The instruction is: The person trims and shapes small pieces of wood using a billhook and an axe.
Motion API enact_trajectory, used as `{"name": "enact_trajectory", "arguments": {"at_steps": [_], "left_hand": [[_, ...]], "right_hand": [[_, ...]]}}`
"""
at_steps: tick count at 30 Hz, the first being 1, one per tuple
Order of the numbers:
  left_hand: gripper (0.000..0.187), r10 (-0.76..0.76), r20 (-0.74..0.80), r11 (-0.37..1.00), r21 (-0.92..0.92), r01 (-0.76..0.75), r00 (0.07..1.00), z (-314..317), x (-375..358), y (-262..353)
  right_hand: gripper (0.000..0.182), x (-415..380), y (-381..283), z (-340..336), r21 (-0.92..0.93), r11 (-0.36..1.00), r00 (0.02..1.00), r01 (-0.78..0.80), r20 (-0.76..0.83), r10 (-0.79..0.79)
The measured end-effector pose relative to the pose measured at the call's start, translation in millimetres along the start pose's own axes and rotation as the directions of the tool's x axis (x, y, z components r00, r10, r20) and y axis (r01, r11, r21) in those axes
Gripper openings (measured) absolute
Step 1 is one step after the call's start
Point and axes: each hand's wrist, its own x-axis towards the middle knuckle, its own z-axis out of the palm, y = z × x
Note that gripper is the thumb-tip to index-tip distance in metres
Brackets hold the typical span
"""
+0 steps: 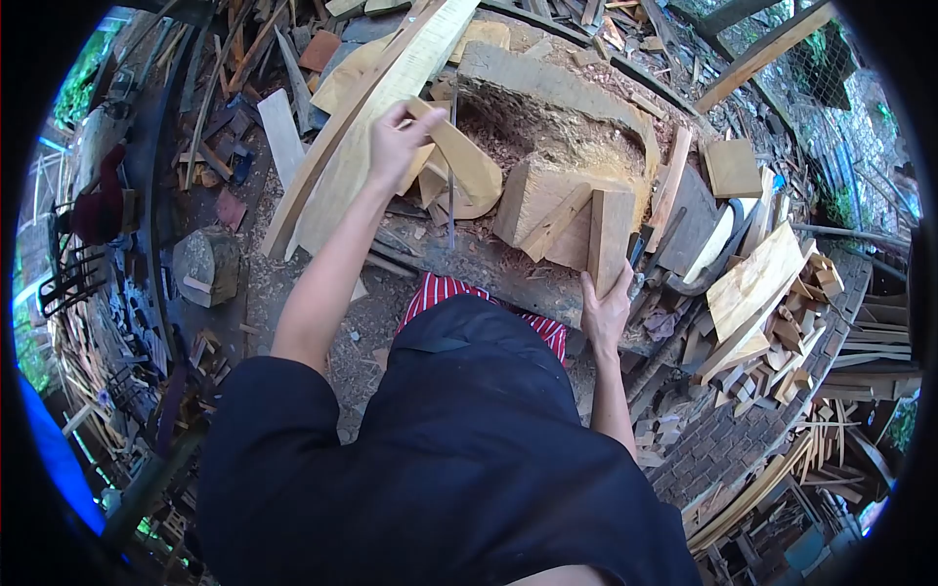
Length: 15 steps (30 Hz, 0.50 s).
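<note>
Up at the left of the work area, my left hand (pixel 396 146) is closed around the upper end of a flat wooden piece (pixel 467 168) with a rounded lower end. A thin, straight metal strip (pixel 451 210) runs up and down right by that piece. My right hand (pixel 606 311) grips the near end of a rectangular wood block (pixel 610 232). This block leans against a larger pale wood chunk (pixel 537 200), where a narrow wooden wedge (pixel 557 223) also lies. Behind them is a rough, hollowed timber (pixel 547 83) with sawdust over it.
Long planks (pixel 357 137) slant up beside my left arm. A cut stump (pixel 207 266) stands on the chip-covered ground at left. To the right are a square wood block (pixel 733 168), a broad board (pixel 752 278) and a heap of offcuts (pixel 787 337).
</note>
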Motion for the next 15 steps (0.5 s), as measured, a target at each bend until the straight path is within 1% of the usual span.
{"name": "enact_trajectory", "arguments": {"at_steps": [1, 3, 5, 7, 8, 9, 10, 11, 12, 13, 15], "left_hand": [[0.028, 0.004, 0.002, 1.0, 0.003, -0.004, 1.0, -3.6, 0.6, 5.7], [0.031, -0.062, -0.122, 0.959, -0.284, 0.025, 0.991, -6.3, -0.2, 14.4], [0.031, -0.072, -0.128, 0.953, -0.3, 0.03, 0.989, -5.0, -2.2, 10.3], [0.034, -0.148, -0.144, 0.974, -0.194, 0.119, 0.978, 2.3, -6.5, 6.0], [0.029, -0.183, -0.157, 0.964, -0.224, 0.145, 0.971, 10.6, -10.3, 2.1], [0.029, -0.188, -0.135, 0.961, -0.228, 0.154, 0.973, 21.4, -13.4, -1.3], [0.028, -0.211, -0.147, 0.948, -0.272, 0.166, 0.966, 32.7, -16.1, -6.1], [0.026, -0.235, -0.16, 0.932, -0.316, 0.175, 0.959, 44.2, -19.0, -11.3], [0.027, -0.235, -0.155, 0.926, -0.336, 0.173, 0.96, 56.2, -20.0, -26.8], [0.027, -0.237, -0.143, 0.924, -0.34, 0.177, 0.961, 70.1, -26.4, -27.9], [0.024, -0.255, -0.086, 0.943, -0.241, 0.228, 0.963, 92.4, -42.4, -30.2]], "right_hand": [[0.07, -0.4, -0.5, -0.1, 0.005, 1.0, 1.0, 0.0, -0.002, 0.0], [0.071, 0.0, -2.2, -1.4, -0.009, 1.0, 1.0, 0.017, -0.01, -0.017], [0.071, 1.0, 0.4, 1.1, -0.014, 1.0, 0.999, 0.028, -0.022, -0.028], [0.072, 0.7, 1.4, 0.5, -0.027, 0.999, 0.999, 0.024, -0.039, -0.025], [0.072, 1.0, 1.6, 1.2, -0.027, 1.0, 1.0, 0.012, -0.026, -0.012], [0.072, 0.8, 0.9, 0.6, -0.028, 1.0, 1.0, -0.002, -0.015, 0.001], [0.072, 0.4, 0.0, -1.1, -0.006, 1.0, 1.0, 0.005, -0.022, -0.005], [0.069, -1.4, -1.1, -3.1, 0.039, 0.999, 0.999, -0.026, -0.018, 0.027], [0.069, -3.3, -2.5, -4.6, 0.067, 0.997, 0.999, -0.024, -0.032, 0.026], [0.069, -5.5, -2.5, -6.2, 0.097, 0.995, 0.999, -0.017, -0.042, 0.022], [0.069, -9.4, 2.3, -8.2, 0.124, 0.991, 0.997, -0.044, -0.05, 0.051]]}}
